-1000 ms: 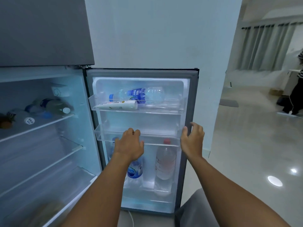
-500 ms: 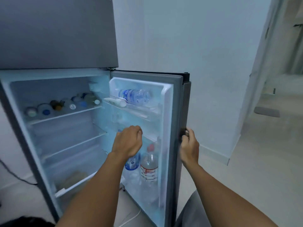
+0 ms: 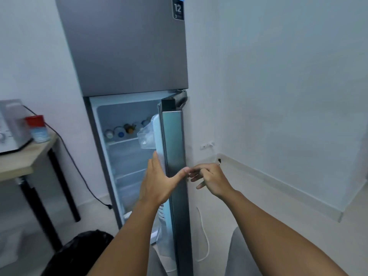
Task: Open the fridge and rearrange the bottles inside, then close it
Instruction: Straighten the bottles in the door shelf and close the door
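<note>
The grey fridge (image 3: pixel 127 46) has its lower door (image 3: pixel 175 140) standing partly open, seen edge-on. Several bottles (image 3: pixel 121 131) lie on the top shelf inside with their caps facing me. A clear door bin (image 3: pixel 146 139) sticks out from the door's inner side; the bottles in the door are hidden. My left hand (image 3: pixel 157 182) grips the door's free edge, fingers on the inner side and thumb across the outer edge. My right hand (image 3: pixel 211 180) hovers just right of the door edge, fingers loosely apart, holding nothing.
A wooden table (image 3: pixel 22 158) at the left carries a microwave (image 3: pixel 12 126) and a red-lidded jar (image 3: pixel 37 128). A black cable (image 3: pixel 79 172) hangs beside the fridge. A black bag (image 3: pixel 79 253) lies on the floor at lower left. A white cable (image 3: pixel 205 236) runs down right of the door.
The door has swung from wide open toward the fridge and now shows its edge. My right hand has let go of the door edge. My left hand moved from the door shelf to the door's edge.
</note>
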A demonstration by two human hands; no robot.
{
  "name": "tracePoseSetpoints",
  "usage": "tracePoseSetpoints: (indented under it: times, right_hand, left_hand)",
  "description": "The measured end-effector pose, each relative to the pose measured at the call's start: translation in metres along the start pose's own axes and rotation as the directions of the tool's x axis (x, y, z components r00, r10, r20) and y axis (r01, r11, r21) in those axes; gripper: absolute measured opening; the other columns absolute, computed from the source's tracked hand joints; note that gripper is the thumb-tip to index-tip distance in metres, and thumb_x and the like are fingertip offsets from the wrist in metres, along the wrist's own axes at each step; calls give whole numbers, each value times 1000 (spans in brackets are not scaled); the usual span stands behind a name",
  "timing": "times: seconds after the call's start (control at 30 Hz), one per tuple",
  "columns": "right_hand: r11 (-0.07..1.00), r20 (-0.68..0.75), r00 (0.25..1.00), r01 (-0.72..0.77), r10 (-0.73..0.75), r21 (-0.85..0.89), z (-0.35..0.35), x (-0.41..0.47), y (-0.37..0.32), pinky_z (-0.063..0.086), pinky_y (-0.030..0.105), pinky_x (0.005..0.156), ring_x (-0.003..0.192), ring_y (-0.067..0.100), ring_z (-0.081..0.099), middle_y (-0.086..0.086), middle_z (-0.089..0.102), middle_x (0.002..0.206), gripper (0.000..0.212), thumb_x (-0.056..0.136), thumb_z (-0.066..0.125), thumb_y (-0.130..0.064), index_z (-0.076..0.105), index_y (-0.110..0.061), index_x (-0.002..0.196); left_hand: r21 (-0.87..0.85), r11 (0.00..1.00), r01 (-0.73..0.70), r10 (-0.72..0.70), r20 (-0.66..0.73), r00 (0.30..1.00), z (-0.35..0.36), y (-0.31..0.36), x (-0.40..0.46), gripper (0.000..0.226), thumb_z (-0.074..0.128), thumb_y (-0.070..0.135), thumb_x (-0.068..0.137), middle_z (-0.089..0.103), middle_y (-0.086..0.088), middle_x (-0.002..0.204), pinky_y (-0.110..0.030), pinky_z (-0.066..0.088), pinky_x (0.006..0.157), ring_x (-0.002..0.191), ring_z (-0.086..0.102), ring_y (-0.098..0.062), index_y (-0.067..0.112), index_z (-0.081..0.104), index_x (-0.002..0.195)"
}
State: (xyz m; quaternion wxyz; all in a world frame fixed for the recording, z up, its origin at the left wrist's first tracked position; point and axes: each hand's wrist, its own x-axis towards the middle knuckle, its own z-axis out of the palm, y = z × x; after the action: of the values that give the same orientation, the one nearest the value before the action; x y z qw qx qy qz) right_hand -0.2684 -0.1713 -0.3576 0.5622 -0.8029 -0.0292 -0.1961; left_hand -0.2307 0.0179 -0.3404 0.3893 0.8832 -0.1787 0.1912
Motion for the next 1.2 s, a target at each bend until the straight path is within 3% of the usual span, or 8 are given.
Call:
tracePoseSetpoints:
  times: [0.2, 0.37, 0.47, 0.57, 0.67, 0.83, 0.97, 1.2]
  right_hand:
    - [987, 48, 999, 13, -6, -162, 50, 53, 2, 61, 43, 81, 88, 17, 72, 1, 76, 95, 32, 90, 46, -9, 76, -15, 101]
    - [922, 28, 997, 80, -75, -378, 66, 106, 9, 45, 28, 101, 114, 19, 62, 7, 66, 125, 37, 91, 51, -6, 63, -10, 126]
    - [840, 100, 981, 192, -164, -507, 72, 139, 16, 38, 33, 108, 127, 22, 51, 7, 52, 137, 45, 93, 51, -12, 51, -10, 137]
    - [790, 116, 950, 305, -288, -532, 80, 172, 22, 35, 34, 112, 135, 22, 41, 4, 40, 144, 51, 94, 53, -19, 41, -11, 143]
    - [763, 67, 925, 347, -373, -545, 86, 207, 32, 26, 34, 115, 146, 25, 24, 5, 21, 159, 66, 94, 57, -27, 27, -13, 151]
    - [633, 78, 901, 359, -426, -686, 83, 260, 53, 8, 46, 119, 153, 28, -8, -2, -16, 165, 91, 92, 55, -50, -6, -29, 157]
    - [552, 116, 892, 368, -437, -749, 87, 288, 72, 11, 58, 119, 152, 31, -13, 0, -21, 165, 95, 91, 53, -57, -10, -30, 157]
    - [506, 131, 890, 364, -437, -782, 101, 310, 80, 16, 66, 116, 151, 36, -15, 4, -21, 165, 99, 88, 58, -52, -7, -26, 157]
  left_hand:
    - [-23, 995, 99, -100, -66, 993, -29, -39, 25, 111, 68, 70, 65, 37, -4, 152, -47, 42, 107, 137, 41, -25, 31, 10, 151]
    - [-43, 998, 52, -60, -214, 975, -39, -69, 41, 105, 71, 43, 75, 20, -4, 159, -43, 42, 107, 141, 34, -28, 26, 3, 153]
    - [391, 909, -146, 310, -398, 863, -36, -83, 55, 98, 68, 24, 74, 13, -15, 158, -51, 41, 109, 147, 21, -35, 10, 12, 154]
    - [679, 728, -95, 407, -317, 857, -31, -85, 78, 96, 61, 15, 71, 9, -14, 160, -60, 20, 117, 150, 4, -41, 13, 16, 156]
    - [788, 613, -60, 382, -229, 895, -22, -90, 102, 99, 62, 16, 72, 4, -11, 165, -60, 11, 119, 152, -2, -33, 12, 11, 157]
    - [820, 573, -1, 258, -179, 950, -10, -112, 141, 105, 64, 42, 75, -7, -11, 165, -61, 8, 119, 152, -8, -31, 11, 6, 157]
    - [837, 547, 31, 211, -174, 962, -5, -132, 170, 106, 60, 55, 77, -9, -10, 165, -62, 8, 118, 151, -8, -35, 12, 4, 157]
    - [823, 568, -3, 113, -75, 991, -1, -157, 197, 100, 57, 49, 83, -16, -3, 164, -55, 17, 120, 151, -12, -32, 17, -2, 157]
